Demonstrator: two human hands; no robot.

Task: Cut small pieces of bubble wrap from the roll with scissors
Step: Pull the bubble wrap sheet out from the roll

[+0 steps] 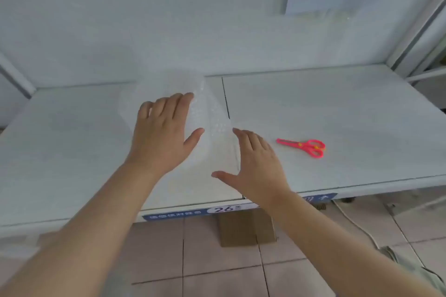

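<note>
On the white table (337, 108), by its middle seam, I am laying my left hand (164, 132) flat, fingers straight, on the bubble wrap (212, 113) roll. My right hand (258, 166) is spreading open at the loose sheet's edge, holding nothing. I am aiming to pin the roll firmly and draw out a short, smooth flap before reaching for the scissors (305, 147), which are lying apart on the right.

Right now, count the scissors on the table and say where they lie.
1. The scissors lie flat on the table, right of the right hand and apart from it. No other pair shows.
</note>
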